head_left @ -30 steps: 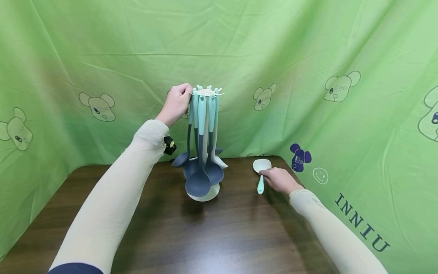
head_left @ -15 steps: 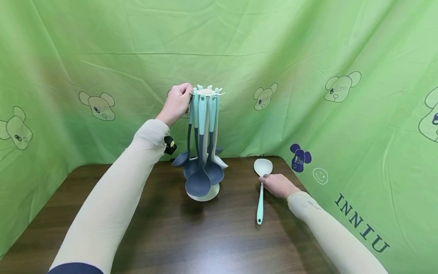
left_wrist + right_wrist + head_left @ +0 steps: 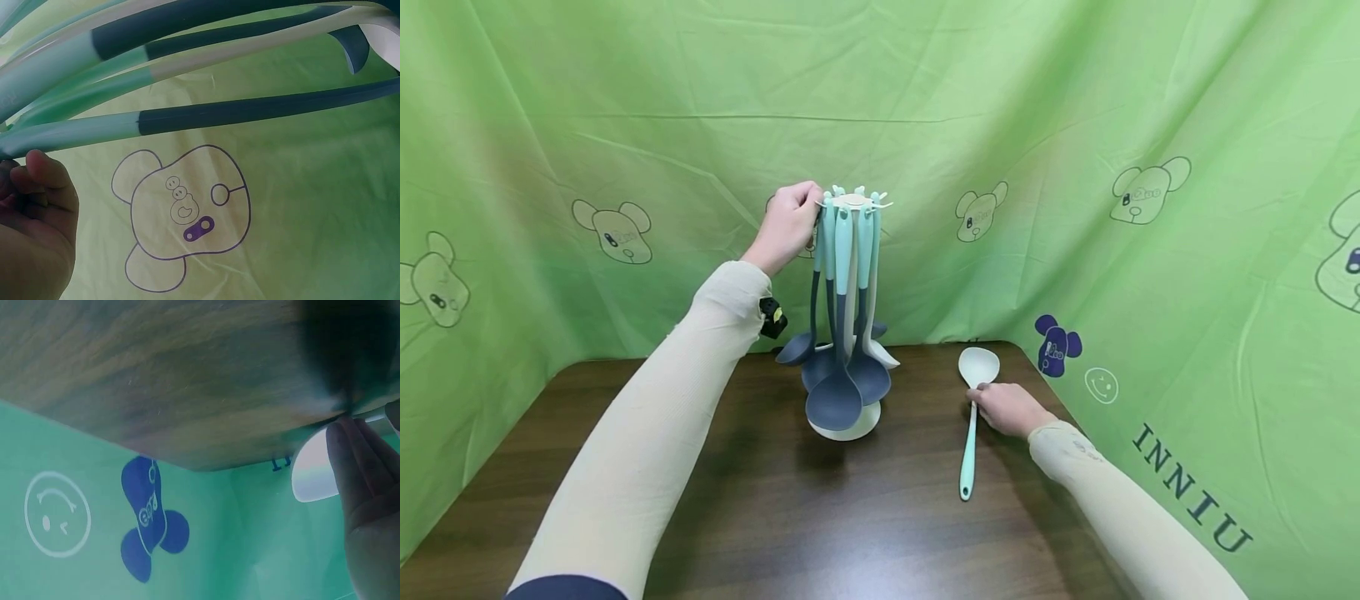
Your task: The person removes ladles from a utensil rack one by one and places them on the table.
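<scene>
In the head view, a utensil stand (image 3: 850,429) with a pale round base holds several hanging utensils with mint handles. Dark blue ladles, one a large ladle (image 3: 835,402), and white heads hang from it. My left hand (image 3: 786,223) grips the left side of its top, fingers curled beside a hanging handle; the left wrist view shows these fingers (image 3: 47,178) right under a mint handle end (image 3: 75,134). At the right, my right hand (image 3: 1011,408) pinches the neck of a white spoon (image 3: 979,367), whose mint handle points toward me. The right wrist view shows its white bowl (image 3: 314,467) partly behind the fingers.
The dark brown wooden table (image 3: 895,508) ends in a rounded back corner near the spoon. Green cloth (image 3: 910,108) printed with bear heads hangs behind and along both sides. A dark wrist camera (image 3: 772,318) sits on my left wrist, close to the hanging utensils.
The spoon's handle end has come down and toward me, so the spoon now shows at greater length. My right hand has shifted slightly toward me. My left hand and the stand look unmoved.
</scene>
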Tool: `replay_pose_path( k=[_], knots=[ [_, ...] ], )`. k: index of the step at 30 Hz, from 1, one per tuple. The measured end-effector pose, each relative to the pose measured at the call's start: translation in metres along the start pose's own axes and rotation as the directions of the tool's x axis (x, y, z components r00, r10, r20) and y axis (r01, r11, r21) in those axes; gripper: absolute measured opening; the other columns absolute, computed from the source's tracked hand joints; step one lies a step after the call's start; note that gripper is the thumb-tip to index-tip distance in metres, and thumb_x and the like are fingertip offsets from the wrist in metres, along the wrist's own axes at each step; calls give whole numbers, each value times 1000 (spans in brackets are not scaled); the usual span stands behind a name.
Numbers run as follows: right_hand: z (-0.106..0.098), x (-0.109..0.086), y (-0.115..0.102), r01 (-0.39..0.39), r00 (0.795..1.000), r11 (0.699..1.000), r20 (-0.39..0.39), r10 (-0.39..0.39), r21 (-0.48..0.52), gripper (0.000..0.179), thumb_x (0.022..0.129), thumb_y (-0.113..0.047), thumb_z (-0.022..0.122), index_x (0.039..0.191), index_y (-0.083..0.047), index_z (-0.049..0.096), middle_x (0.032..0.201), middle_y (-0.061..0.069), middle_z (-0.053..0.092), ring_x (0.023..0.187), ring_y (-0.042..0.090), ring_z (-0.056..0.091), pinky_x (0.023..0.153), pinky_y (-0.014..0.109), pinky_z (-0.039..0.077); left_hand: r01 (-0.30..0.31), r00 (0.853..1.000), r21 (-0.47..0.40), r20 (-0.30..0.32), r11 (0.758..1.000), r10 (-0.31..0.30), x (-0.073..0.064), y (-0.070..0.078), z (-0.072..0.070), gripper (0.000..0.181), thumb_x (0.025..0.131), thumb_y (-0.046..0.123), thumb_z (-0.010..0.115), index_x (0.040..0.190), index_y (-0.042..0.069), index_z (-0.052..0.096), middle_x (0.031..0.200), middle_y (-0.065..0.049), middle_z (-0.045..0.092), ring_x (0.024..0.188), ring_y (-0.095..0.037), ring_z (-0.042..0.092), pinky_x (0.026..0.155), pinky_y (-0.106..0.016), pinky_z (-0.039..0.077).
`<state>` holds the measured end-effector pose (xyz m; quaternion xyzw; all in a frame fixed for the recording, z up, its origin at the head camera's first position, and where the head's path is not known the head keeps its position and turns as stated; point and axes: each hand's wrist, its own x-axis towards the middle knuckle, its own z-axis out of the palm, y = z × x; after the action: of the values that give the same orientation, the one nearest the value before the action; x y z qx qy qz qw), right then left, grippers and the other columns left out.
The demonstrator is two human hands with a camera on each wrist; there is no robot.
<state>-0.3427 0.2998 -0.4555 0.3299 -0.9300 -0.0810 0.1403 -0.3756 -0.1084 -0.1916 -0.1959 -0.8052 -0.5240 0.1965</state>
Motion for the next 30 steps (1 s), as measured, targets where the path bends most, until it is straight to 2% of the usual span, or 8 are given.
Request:
replay_pose_path(
  k=[4, 7, 10, 14, 17, 20, 30],
  knots=[
    [0, 0, -3, -77, 997, 997, 1, 77, 27, 9, 88, -13, 69, 85, -16, 60, 74, 1, 59, 57, 23, 58, 52, 45, 49, -2, 1000, 2, -3, 1000, 2, 0, 0, 1, 35, 106, 24, 37, 73, 11, 39, 63, -1, 38, 52, -20, 48, 52, -29, 42],
    [-5, 0, -10, -169, 985, 984, -11, 170, 51, 18, 89, -18, 67, 74, -17, 56, 65, 1, 55, 52, 23, 54, 48, 47, 45, -2, 1000, -3, -1, 1000, 2, 0, 0, 1, 35, 106, 24, 37, 73, 11, 39, 63, 0, 38, 52, -19, 47, 53, -29, 42],
    [-12, 1, -18, -275, 961, 958, 27, 274, 74, 34, 89, -27, 66, 61, -18, 50, 58, 0, 50, 49, 23, 49, 46, 47, 43, -3, 1000, -10, -2, 1000, 3, -1, 0, 1, 35, 106, 24, 37, 73, 11, 39, 64, -1, 38, 54, -21, 47, 53, -29, 43],
    [-20, 2, -29, -382, 918, 918, 159, 364, 102, 43, 89, -39, 66, 56, -19, 49, 58, 0, 50, 52, 21, 49, 48, 46, 43, -3, 1000, -14, -6, 1000, 3, -1, 0, 1, 35, 106, 24, 37, 73, 11, 39, 65, -1, 39, 53, -19, 47, 53, -29, 43],
    [-25, 1, -37, -432, 882, 894, 262, 391, 119, 44, 89, -45, 67, 56, -20, 52, 61, 0, 52, 57, 20, 51, 51, 44, 45, -1, 1000, -14, -4, 1000, 0, 0, 0, 1, 36, 106, 25, 37, 73, 11, 39, 65, -1, 39, 53, -17, 46, 53, -29, 43],
    [-28, 0, -45, -460, 858, 878, 323, 400, 135, 41, 87, -46, 68, 58, -20, 56, 63, 0, 54, 59, 20, 53, 52, 44, 46, -1, 1000, -18, -4, 1000, 1, -1, 1, 1, 36, 106, 25, 37, 73, 11, 39, 66, -1, 39, 53, -17, 46, 53, -29, 43],
    [-26, 0, -57, -503, 836, 848, 343, 429, 166, 29, 85, -29, 69, 63, -15, 56, 68, 4, 57, 59, 22, 53, 52, 45, 45, 6, 1000, -31, -2, 1000, -6, -2, 1, 1, 35, 106, 24, 37, 73, 11, 38, 66, -1, 38, 54, -18, 46, 54, -29, 45]
  ],
)
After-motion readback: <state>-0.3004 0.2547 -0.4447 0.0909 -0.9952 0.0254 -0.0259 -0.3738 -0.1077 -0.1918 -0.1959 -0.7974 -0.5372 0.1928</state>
